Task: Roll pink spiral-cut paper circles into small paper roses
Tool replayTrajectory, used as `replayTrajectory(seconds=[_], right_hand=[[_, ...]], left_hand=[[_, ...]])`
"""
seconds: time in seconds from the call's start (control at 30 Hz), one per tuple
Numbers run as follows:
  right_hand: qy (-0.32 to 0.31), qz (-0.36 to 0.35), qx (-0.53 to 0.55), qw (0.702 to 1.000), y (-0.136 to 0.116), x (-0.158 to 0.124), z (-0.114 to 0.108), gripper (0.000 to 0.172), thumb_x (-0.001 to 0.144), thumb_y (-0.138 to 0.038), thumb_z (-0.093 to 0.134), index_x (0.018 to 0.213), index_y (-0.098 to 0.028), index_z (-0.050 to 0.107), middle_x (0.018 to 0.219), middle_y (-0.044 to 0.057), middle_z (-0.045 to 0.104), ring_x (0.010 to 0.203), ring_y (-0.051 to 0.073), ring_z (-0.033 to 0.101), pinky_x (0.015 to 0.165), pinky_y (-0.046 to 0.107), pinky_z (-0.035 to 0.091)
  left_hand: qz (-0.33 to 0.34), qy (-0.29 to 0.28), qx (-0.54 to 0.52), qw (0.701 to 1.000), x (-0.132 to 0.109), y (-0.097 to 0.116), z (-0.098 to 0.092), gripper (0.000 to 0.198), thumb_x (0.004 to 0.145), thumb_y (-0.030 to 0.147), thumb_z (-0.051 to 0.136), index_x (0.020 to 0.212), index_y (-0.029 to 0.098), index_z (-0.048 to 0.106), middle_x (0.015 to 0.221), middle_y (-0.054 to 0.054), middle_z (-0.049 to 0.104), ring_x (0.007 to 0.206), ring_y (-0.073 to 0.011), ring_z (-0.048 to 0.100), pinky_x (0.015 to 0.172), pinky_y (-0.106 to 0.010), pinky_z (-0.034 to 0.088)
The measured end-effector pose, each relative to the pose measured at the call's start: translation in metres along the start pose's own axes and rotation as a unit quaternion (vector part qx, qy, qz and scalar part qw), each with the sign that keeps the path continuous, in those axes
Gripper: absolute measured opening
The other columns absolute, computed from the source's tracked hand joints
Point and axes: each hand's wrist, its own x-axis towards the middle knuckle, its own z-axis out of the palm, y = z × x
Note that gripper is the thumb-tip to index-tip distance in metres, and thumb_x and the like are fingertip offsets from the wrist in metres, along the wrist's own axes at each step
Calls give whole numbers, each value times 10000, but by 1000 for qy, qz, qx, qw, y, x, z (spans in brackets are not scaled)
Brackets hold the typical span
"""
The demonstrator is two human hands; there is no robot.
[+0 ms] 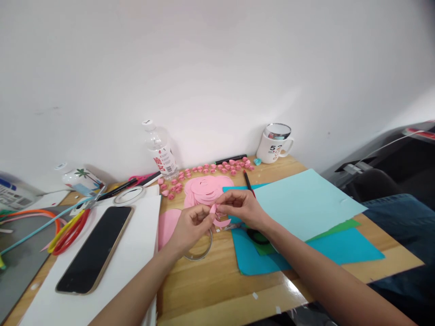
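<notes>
A curved pink paper strip (222, 222) is pinched between the fingertips of my left hand (190, 226) and my right hand (241, 207), which meet above the wooden table. Its free end curls below my right fingers. Just behind lies a pile of pink paper spirals (204, 188), with a pink paper sheet (167, 226) partly under my left hand. Farther back, several small rolled pink paper flowers (205, 168) form rows. Beneath my left hand rests a roll of clear tape (200, 256). Black-handled scissors (256, 236) are partly hidden by my right wrist.
On the left, a phone (97, 249) lies on white paper (136, 267), beside red-and-yellow scissors (73, 231). A plastic bottle (163, 156) and a white mug (270, 147) stand against the wall. Pale blue paper (306, 203) covers green and blue sheets (353, 251) at right.
</notes>
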Motion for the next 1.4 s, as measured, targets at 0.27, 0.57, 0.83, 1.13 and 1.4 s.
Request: replayTrajectory(seconds=[0.27,0.57,0.83,1.13,1.4], right_hand=[[3,-5,-2,1000,2,1,0,176,602,-250,728,701,-140,633,664,29,653,559,115,591,544,243,508],[-4,-2,-39,999,2,1,-1,205,667,-293,676,817,-155,663,670,22,642,599,113,592,584,246,505],[-14,-20,-34,999,3,1,1,140,631,-259,707,690,-151,641,652,16,624,557,104,564,509,216,468],[3,-13,-55,998,4,0,1,166,652,-250,692,789,-160,662,707,25,640,627,118,585,582,234,475],[-21,-28,-72,997,2,0,0,187,655,-295,686,742,-139,629,735,42,624,636,118,575,573,231,472]], left_hand=[[10,-15,25,1000,1,-3,1,200,731,334,564,677,142,562,512,10,589,447,-83,519,463,-195,425],[10,-17,32,999,2,-8,-1,198,738,339,555,667,154,558,527,13,598,457,-91,519,471,-200,421],[4,-17,52,998,1,-4,1,198,737,327,557,667,144,587,555,-3,612,457,-84,497,471,-198,392],[16,-7,82,996,1,-8,-1,225,757,351,528,680,150,594,522,8,580,465,-90,481,464,-198,372],[23,-13,101,995,0,-7,1,248,766,353,520,700,138,626,522,8,571,476,-89,483,474,-193,373]])
